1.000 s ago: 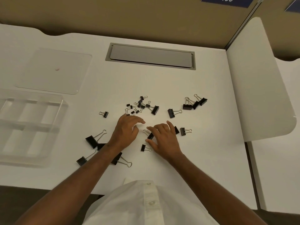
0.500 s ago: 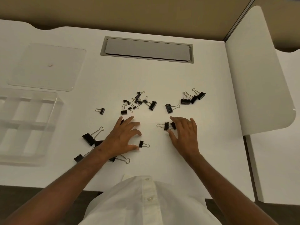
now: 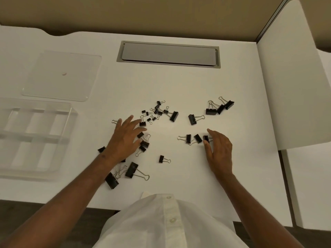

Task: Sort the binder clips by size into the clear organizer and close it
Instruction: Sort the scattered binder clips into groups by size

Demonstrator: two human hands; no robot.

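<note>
Black binder clips of several sizes lie scattered on the white desk (image 3: 179, 86). My left hand (image 3: 125, 138) lies flat with fingers spread over a few medium clips (image 3: 144, 143). My right hand (image 3: 219, 149) rests flat with straight fingers, its thumb touching a medium clip (image 3: 206, 138) at the end of a short row (image 3: 192, 138). Tiny clips (image 3: 155, 111) cluster beyond the left hand. Large clips (image 3: 131, 170) lie by my left forearm, more (image 3: 220, 107) at the far right. The clear organizer (image 3: 69, 122) stands open at the left, its compartments holding nothing; its lid (image 3: 62, 76) lies behind it.
A grey cable hatch (image 3: 168, 54) is set into the desk at the back. A white divider panel (image 3: 293, 77) rises at the right edge. A single small clip (image 3: 162, 159) lies between my hands near the front.
My hands have moved apart. The right hand slid right, pushing medium clips into a row; the left hand slid up and left over the clips beside it.
</note>
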